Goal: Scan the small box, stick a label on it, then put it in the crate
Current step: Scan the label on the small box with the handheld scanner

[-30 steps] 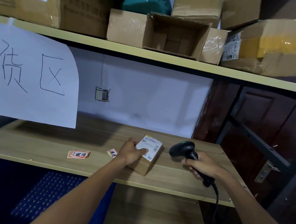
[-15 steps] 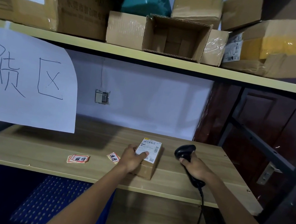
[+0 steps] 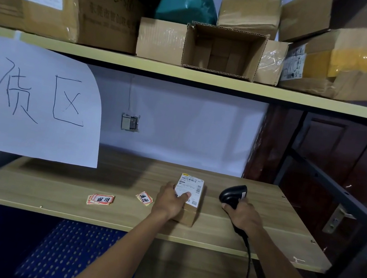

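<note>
Hands reach in from the lower frame, as I see it: left hand (image 3: 171, 202) flat-gripped on the one small box (image 3: 189, 199) at centre shelf (image 3: 52, 181), thumb across its printed top; right hand (image 3: 243, 215) wrapped round one scanner (image 3: 232, 195). The box's long axis runs away from me. Two label lots (image 3: 100, 199) lie left; one blue crate (image 3: 66, 250) sits below.

The right hand (image 3: 241, 215) swung the scanner (image 3: 232, 195) from aiming sideways at the box (image 3: 189, 199) to nearly upright, a little farther off. The left hand (image 3: 169, 202) squared the box, its labelled top turned flat.
</note>
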